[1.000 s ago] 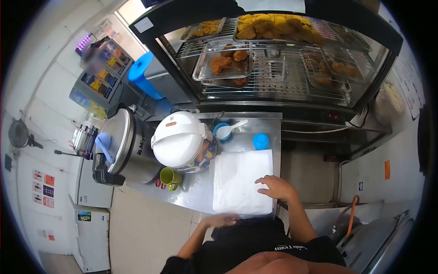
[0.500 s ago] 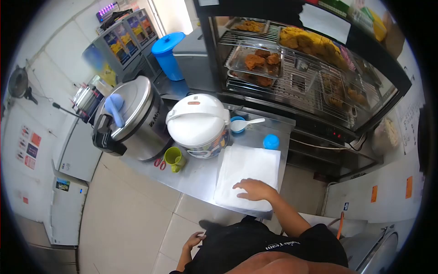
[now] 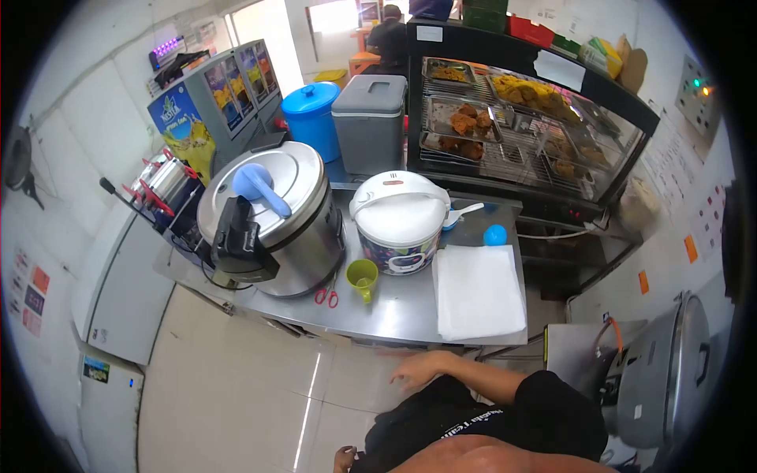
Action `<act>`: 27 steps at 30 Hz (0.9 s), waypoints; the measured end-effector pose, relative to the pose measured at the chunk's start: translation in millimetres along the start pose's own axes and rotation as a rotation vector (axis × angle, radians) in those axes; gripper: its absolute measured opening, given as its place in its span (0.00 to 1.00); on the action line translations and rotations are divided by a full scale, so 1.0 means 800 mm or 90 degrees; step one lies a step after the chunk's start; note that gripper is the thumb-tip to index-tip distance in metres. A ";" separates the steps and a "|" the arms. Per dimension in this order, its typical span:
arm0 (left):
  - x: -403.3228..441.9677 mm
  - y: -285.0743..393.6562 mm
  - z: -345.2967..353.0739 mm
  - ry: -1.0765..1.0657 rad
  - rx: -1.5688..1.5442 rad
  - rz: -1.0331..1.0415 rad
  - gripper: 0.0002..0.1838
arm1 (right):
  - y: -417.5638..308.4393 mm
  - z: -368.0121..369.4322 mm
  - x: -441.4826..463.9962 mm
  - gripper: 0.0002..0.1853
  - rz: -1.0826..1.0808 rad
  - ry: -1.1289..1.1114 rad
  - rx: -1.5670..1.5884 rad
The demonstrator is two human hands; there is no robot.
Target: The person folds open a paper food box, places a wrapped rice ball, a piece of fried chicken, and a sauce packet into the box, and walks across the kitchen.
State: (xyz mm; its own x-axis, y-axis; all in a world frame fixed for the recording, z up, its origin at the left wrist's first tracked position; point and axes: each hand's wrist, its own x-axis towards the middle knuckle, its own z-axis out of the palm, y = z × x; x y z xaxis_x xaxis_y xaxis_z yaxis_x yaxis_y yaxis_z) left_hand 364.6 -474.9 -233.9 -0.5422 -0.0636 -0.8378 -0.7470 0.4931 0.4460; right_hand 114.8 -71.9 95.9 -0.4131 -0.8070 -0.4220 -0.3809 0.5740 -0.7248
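Observation:
My right hand (image 3: 418, 369) hangs in front of the steel table's front edge, fingers apart and holding nothing. Low in the view, my left hand (image 3: 345, 458) is beside my dark clothing, small and partly cut off, its fingers curled. A stack of white paper sheets (image 3: 479, 292) lies on the table (image 3: 398, 319). Left of it stand a white rice cooker (image 3: 400, 221), a green cup (image 3: 363, 277) and red-handled scissors (image 3: 326, 296). Behind the sheets are a blue round-topped container (image 3: 495, 235) and a white spoon (image 3: 465, 213).
A large steel cooker (image 3: 303, 244) with a blue scoop (image 3: 260, 188) stands left. Behind are a blue bin (image 3: 311, 122), a grey bin (image 3: 369, 126) and a glass food warmer (image 3: 505, 185). A person (image 3: 389, 39) is at the back. A large pot (image 3: 650, 386) stands right.
My right hand has moved off the white sheets to below the table edge. My left hand has moved lower, beside my body. The view has shifted, bringing the back person into sight.

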 end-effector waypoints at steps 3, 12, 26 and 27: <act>0.008 -0.007 -0.061 0.046 0.043 0.029 0.25 | 0.008 -0.023 0.015 0.26 0.015 0.073 0.006; 0.020 0.162 -0.153 0.137 0.092 0.171 0.25 | -0.038 -0.270 -0.136 0.19 0.119 0.497 -0.052; 0.114 0.302 -0.060 0.008 0.154 0.128 0.28 | 0.050 -0.681 -0.520 0.17 0.198 1.295 -0.343; 0.116 0.314 -0.054 0.004 0.157 0.127 0.28 | 0.077 -0.718 -0.557 0.19 0.288 1.371 -0.525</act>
State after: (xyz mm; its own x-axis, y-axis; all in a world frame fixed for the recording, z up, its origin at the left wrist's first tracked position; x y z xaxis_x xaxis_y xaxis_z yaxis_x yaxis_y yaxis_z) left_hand 110.4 -394.8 -185.9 -0.6715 0.0501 -0.7393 -0.5103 0.6921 0.5105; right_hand -199.7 402.9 552.5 -0.2740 0.2687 0.9234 0.0475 0.9628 -0.2661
